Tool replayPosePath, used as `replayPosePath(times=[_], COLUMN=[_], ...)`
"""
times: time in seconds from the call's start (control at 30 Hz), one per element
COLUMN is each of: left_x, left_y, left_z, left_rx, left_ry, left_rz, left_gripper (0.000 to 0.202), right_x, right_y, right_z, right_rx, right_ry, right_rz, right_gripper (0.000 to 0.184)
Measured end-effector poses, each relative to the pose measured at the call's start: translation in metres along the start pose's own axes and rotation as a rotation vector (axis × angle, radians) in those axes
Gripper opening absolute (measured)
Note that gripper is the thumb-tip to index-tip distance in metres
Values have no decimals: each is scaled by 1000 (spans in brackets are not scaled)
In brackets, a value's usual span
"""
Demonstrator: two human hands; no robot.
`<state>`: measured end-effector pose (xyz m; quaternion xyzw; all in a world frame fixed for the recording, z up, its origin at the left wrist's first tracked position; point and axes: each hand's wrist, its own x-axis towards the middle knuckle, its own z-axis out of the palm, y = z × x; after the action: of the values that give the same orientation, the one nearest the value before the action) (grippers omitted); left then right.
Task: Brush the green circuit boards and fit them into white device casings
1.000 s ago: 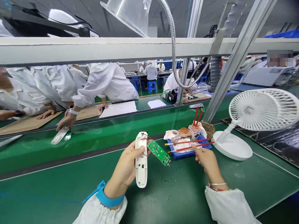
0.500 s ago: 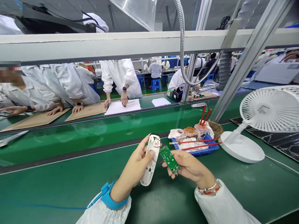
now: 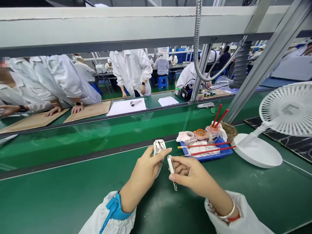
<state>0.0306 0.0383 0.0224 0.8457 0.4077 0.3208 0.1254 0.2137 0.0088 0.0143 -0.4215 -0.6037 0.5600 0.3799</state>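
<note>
My left hand (image 3: 143, 170), with a blue wrist strap (image 3: 116, 208), is closed round a long white plastic housing half (image 3: 159, 146). Its hollow inner side shows at the top, while my fingers cover much of the rest. Just to the right, my right hand (image 3: 191, 174) pinches the circuit board (image 3: 175, 186) between thumb and fingers. The board is turned nearly edge-on, and a white block-like part (image 3: 171, 165) shows on it. Thin wire runs between housing and board, partly hidden by my fingers. Both pieces are held above the green bench (image 3: 73, 191).
A blue tray (image 3: 212, 157) holds small jars and two red-handled brushes (image 3: 212, 150). Right of it stands a white fan (image 3: 258, 151). Across the green divider, co-workers in white coats stand by cardboard sheets (image 3: 89, 112) and white paper (image 3: 126, 106). A metal hose (image 3: 197, 42) hangs above.
My right hand has turned the circuit board from its green face to nearly edge-on. The housing is tilted differently, my left thumb has lifted, and the view has dipped. A co-worker's hand has left the paper.
</note>
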Motion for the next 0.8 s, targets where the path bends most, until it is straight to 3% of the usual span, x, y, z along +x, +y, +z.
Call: replayPosePath(times=[0.07,0.27,0.43,0.8], left_x=[-1,0,1,1], left_y=[0,-1,-6,-5], left_z=[2,7,17,33], left_rx=[11,63,91,-63], left_ry=[35,90,89,-53], left_rz=[15,-11,-46,-46], left_gripper=[40,33,35,40], right_x=[-1,-2,2,-2], right_y=[-1,10,17,17], right_z=[7,20,22,22], right_rx=[-62,-235,-389,-168], right_ry=[43,288,439,439], right_rz=[-32,-190,-283,-98], right_gripper=[18,40,40,29])
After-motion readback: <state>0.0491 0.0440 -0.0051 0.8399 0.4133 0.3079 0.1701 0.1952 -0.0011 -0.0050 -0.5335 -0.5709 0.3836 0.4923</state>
